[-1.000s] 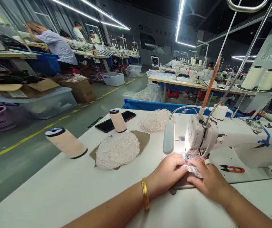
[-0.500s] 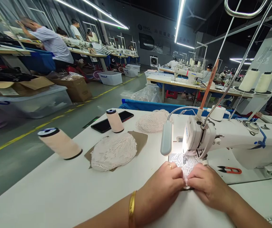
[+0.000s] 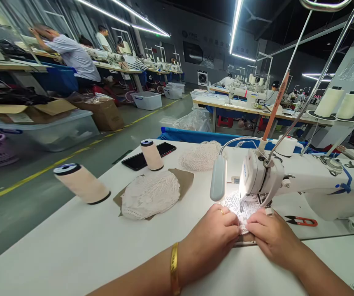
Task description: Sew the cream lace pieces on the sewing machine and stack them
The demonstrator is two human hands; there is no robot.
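A piece of white lace (image 3: 242, 209) lies under the needle area of a sewing machine (image 3: 259, 172), lit by a small lamp (image 3: 218, 179). My left hand (image 3: 218, 230) pinches the lace's near left edge, its fingers closed. On the other side, my right hand (image 3: 271, 232) is closed on the near right edge, close to the presser foot. To the left, a stack of lace pieces (image 3: 152, 195) rests on brown card (image 3: 183, 181). Another lace heap (image 3: 200, 156) sits behind it, left of the lamp.
Two thread cones, one larger (image 3: 81, 183) and one smaller (image 3: 151, 155), stand on the table's left. A black phone (image 3: 140, 159) lies behind them. Red-handled thread snips (image 3: 302, 221) lie right of my right hand. Co-workers sit at machines farther back; one person (image 3: 72, 53) leans forward.
The lace has moved slightly away from me under the machine, baring some brown surface at the near edge. Both hands keep their hold. The whole view has shifted a little.
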